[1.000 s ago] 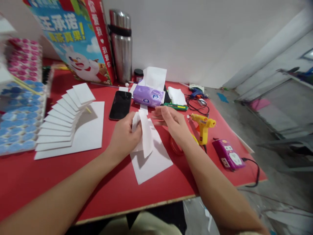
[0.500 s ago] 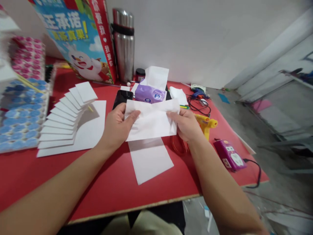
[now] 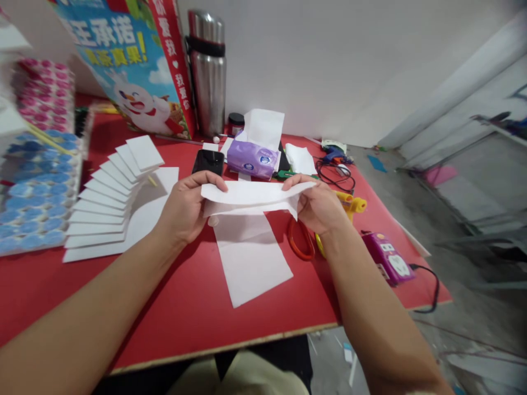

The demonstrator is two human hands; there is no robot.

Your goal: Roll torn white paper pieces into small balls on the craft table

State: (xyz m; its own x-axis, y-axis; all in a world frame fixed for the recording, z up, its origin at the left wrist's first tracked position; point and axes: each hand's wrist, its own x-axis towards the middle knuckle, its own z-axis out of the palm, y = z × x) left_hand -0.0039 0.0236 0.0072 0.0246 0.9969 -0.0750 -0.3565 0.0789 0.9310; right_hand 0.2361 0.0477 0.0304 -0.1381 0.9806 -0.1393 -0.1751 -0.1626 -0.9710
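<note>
Sheet [image 3: 253, 193], white, thin, folded lengthwise, mid-frame, raised over the table and stretched between both hands. Left hand [image 3: 187, 204] grips its left end, index finger along the top edge, thumb hidden from view. Right hand [image 3: 323, 206] pinches the right end, index fingertip on the upper edge, other fingers curled behind and partly hidden. Fold gapes slightly toward the camera, two layers visible. Directly below, flat white paper [image 3: 257, 269] on the red table [image 3: 177, 318], its upper part covered by the held piece. Black phone [image 3: 209, 162] just above the left hand, lower part hidden. Purple tissue pack [image 3: 252, 159] at upper center, one tissue sticking up; green tool [image 3: 284, 174] just below its right side, partly covered. Red loop [image 3: 293, 241] right of the flat paper, near the right wrist. Yellow glue gun [image 3: 357, 205] mostly behind the right hand. Magenta power box [image 3: 387, 257] at right, cable attached. Left side: white stepped pieces [image 3: 102, 193] fanned in a curve; blue flowers [image 3: 39, 203] at far left, pink flowers [image 3: 47, 99] above them. Upper left: printed box [image 3: 135, 66] standing beside steel flask [image 3: 209, 88], flask upright; dark jar [image 3: 236, 123] to its right.
</note>
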